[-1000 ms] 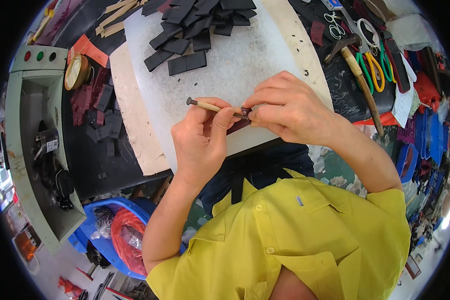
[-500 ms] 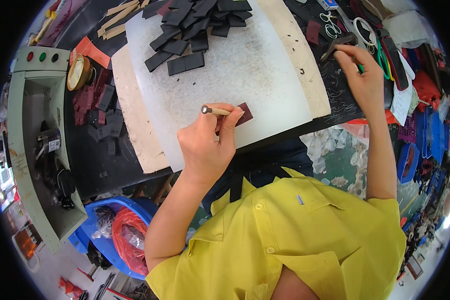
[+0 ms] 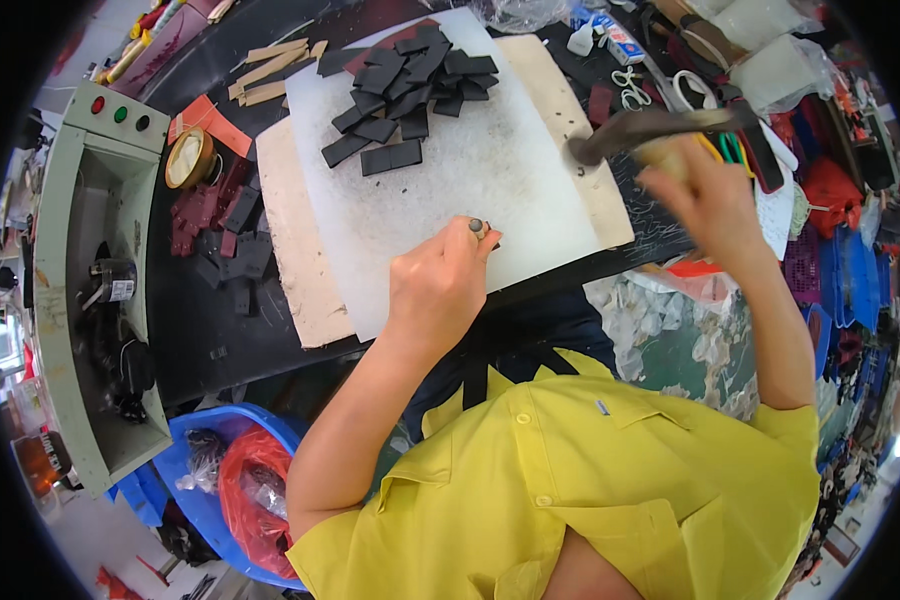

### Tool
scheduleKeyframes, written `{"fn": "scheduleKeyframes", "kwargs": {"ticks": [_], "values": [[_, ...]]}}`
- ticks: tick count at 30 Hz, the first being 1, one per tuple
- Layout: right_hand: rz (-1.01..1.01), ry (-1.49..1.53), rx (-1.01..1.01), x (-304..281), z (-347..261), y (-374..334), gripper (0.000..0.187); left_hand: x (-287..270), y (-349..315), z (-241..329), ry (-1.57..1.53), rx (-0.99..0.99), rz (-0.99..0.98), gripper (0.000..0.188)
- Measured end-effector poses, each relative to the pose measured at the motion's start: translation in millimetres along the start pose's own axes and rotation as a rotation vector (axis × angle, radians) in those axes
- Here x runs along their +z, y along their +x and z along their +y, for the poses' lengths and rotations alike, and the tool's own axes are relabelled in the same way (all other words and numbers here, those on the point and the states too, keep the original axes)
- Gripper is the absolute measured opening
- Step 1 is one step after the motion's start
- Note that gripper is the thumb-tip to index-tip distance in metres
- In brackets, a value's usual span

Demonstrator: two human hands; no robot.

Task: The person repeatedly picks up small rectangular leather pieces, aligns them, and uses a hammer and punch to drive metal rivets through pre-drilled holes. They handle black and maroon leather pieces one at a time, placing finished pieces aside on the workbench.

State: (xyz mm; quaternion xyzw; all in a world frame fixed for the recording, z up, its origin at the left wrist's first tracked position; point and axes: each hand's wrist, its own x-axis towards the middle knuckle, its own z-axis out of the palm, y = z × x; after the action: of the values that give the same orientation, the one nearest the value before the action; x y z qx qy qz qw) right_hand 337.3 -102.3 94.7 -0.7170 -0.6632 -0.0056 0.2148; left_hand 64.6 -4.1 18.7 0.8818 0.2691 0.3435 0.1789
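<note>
My left hand (image 3: 435, 285) is closed around a short hand punch (image 3: 478, 228). It stands upright over the white board (image 3: 545, 190), its metal top showing above my fingers. The dark red piece seen there earlier is now almost wholly hidden by that hand. On the right, my right hand (image 3: 705, 200), smeared by motion, grips a hammer (image 3: 635, 132) raised above the table. The hammer's head points left, apart from the punch. Farther off on the board is a loose pile of black strap-like pieces (image 3: 390, 159).
Left of the board are dark red and black cut pieces (image 3: 235, 255), a round bowl (image 3: 190, 160) and an orange sheet (image 3: 220, 125). Scissors (image 3: 630, 88) lie at the back right. A blue tub (image 3: 280, 425) with plastic bags stands below, beside a grey-green metal cabinet (image 3: 60, 290).
My right hand has lifted the hammer off the table and swung it left. My left hand has turned the punch from lying tilted to upright. The view has shifted slightly.
</note>
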Motion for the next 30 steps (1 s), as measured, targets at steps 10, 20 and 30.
{"fn": "scheduleKeyframes", "kwargs": {"ticks": [10,20,30], "values": [[-0.211,0.051,-0.260,-29,-71,34,0.028,-4,15,-1,0.020,0.026,-0.102,0.024],[-0.302,0.026,-0.226,36,-52,6,0.036,-8,0,-2,-0.003,-0.015,-0.086,0.010],[-0.395,-0.009,-0.226,38,-52,6,0.032,0,-5,-7,-0.670,-0.577,0.130,0.012]]}}
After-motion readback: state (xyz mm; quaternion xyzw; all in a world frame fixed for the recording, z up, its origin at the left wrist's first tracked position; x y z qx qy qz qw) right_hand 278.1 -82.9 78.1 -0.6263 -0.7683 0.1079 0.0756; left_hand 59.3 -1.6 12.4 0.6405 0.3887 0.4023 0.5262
